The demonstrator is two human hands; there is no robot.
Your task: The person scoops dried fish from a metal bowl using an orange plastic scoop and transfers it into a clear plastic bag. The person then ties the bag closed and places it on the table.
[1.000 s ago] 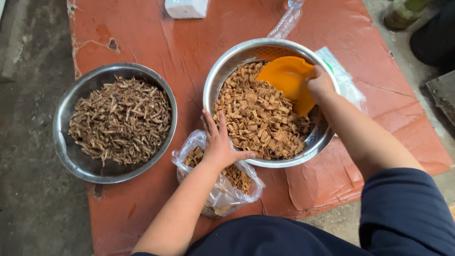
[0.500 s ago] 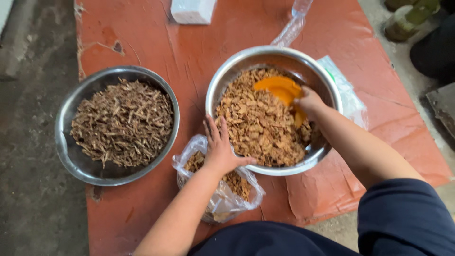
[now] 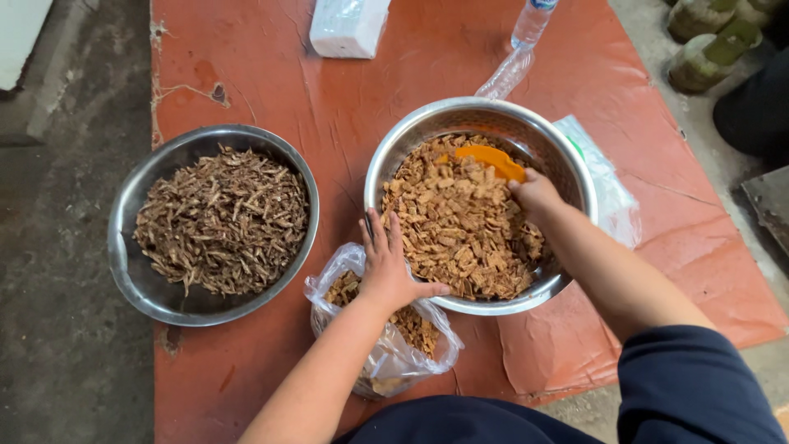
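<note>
Right hand (image 3: 534, 193) grips orange scoop (image 3: 491, 160) in chips — left hand (image 3: 388, 267) spread on bag (image 3: 386, 345).

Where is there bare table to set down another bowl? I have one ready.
Bare red table shows at the far side, between the white packet and the left bowl. The near right corner past the right bowl is also bare. Between the bowls it is crowded: the bag and left hand fill it.
</note>
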